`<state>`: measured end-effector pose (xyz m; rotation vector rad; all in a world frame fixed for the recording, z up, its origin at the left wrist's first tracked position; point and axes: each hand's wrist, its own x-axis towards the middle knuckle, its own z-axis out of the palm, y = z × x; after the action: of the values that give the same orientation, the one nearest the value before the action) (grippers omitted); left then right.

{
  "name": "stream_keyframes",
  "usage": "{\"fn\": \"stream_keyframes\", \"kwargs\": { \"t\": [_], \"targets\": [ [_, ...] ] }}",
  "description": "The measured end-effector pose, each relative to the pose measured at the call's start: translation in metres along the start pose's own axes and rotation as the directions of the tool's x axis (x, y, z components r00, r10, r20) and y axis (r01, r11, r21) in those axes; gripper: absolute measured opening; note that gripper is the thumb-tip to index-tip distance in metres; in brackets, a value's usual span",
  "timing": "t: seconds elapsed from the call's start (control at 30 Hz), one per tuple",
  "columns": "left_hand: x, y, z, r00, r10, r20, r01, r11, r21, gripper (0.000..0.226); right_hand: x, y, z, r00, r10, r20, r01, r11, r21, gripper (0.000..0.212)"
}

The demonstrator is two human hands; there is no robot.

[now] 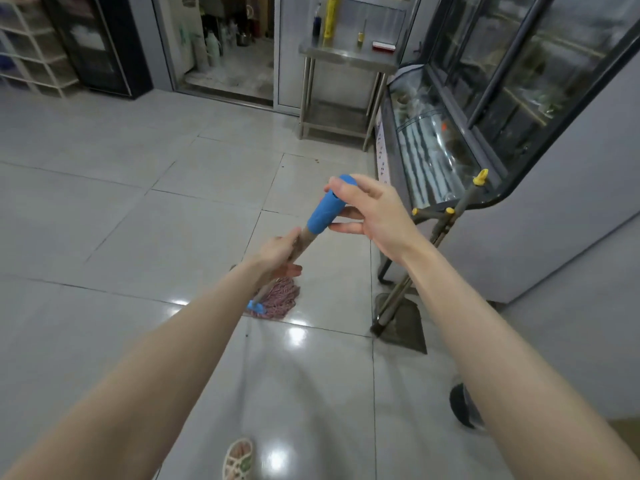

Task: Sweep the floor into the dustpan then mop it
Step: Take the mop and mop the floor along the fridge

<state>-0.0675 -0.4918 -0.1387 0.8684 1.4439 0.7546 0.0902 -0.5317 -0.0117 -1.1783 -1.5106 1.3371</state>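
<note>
My left hand (277, 251) grips the shaft of a mop just below its blue end cap (329, 206). My right hand (370, 216) holds the blue cap near its top, thumb and fingers round it. The pinkish string mop head (280, 299) rests on the wet, shiny tile floor (138, 220) straight ahead of me. To the right, a dark dustpan (405, 323) stands on the floor, and its long handle and a broom with yellow tips (450, 216) lean against a glass display cabinet.
A glass display cabinet (450, 133) runs along the right side. A steel table (346, 57) with bottles stands at the back, beside an open doorway (228, 46). A white shelf unit (31, 46) is at far left. My feet show at the bottom edge.
</note>
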Motion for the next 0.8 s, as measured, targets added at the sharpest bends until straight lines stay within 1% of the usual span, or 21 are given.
{"fn": "stream_keyframes", "kwargs": {
  "t": [0.03, 0.07, 0.13, 0.17, 0.2, 0.27, 0.37, 0.43, 0.5, 0.53, 0.67, 0.8],
  "targets": [
    [-0.009, -0.003, 0.006, 1.0, -0.015, 0.02, 0.015, 0.999, -0.035, 0.05, -0.01, 0.004, -0.001, 1.0, 0.01, 0.021, -0.01, 1.0, -0.016, 0.018],
    [-0.015, -0.005, 0.011, 0.999, -0.02, 0.034, 0.022, 0.997, -0.075, 0.044, -0.016, 0.006, -0.003, 0.999, 0.021, 0.043, -0.02, 0.999, -0.04, 0.017],
    [-0.026, -0.01, 0.022, 0.998, -0.05, 0.043, 0.057, 0.983, -0.173, 0.024, -0.03, 0.01, -0.009, 0.994, 0.062, 0.088, -0.054, 0.994, -0.091, 0.017],
    [-0.03, -0.012, 0.027, 0.997, -0.055, 0.05, 0.066, 0.969, -0.237, 0.018, -0.035, 0.01, -0.012, 0.99, 0.089, 0.112, -0.076, 0.99, -0.118, 0.018],
    [-0.032, -0.015, 0.03, 0.997, -0.057, 0.057, 0.071, 0.955, -0.287, 0.018, -0.041, 0.012, -0.016, 0.985, 0.118, 0.129, -0.101, 0.986, -0.129, 0.021],
    [-0.028, -0.024, 0.036, 0.998, -0.044, 0.033, 0.052, 0.948, -0.314, 0.017, -0.05, 0.015, -0.024, 0.98, 0.144, 0.14, -0.128, 0.985, -0.117, 0.027],
    [-0.02, -0.036, 0.05, 1.0, -0.018, 0.014, 0.022, 0.928, -0.372, 0.004, -0.065, 0.025, -0.035, 0.987, 0.13, 0.094, -0.127, 0.991, -0.035, 0.028],
    [-0.012, -0.046, 0.062, 0.999, -0.012, 0.031, 0.023, 0.927, -0.375, 0.023, -0.073, 0.034, -0.043, 0.988, 0.143, 0.058, -0.143, 0.99, 0.003, 0.028],
    [-0.006, -0.05, 0.071, 0.999, -0.003, 0.048, 0.021, 0.924, -0.382, 0.035, -0.077, 0.041, -0.049, 0.987, 0.155, 0.037, -0.156, 0.988, 0.016, 0.036],
    [0.0, -0.052, 0.074, 0.998, -0.004, 0.057, 0.026, 0.92, -0.392, 0.038, -0.077, 0.045, -0.052, 0.987, 0.16, 0.032, -0.16, 0.987, 0.022, 0.038],
    [0.025, -0.058, 0.072, 0.993, 0.006, 0.121, 0.044, 0.913, -0.406, 0.044, -0.063, 0.056, -0.044, 0.982, 0.186, 0.034, -0.185, 0.982, -0.036, 0.028],
    [0.056, -0.056, 0.058, 0.985, -0.021, 0.169, 0.09, 0.907, -0.411, 0.044, -0.036, 0.067, -0.028, 0.977, 0.213, 0.009, -0.212, 0.975, -0.065, 0.033]
  ]
}}
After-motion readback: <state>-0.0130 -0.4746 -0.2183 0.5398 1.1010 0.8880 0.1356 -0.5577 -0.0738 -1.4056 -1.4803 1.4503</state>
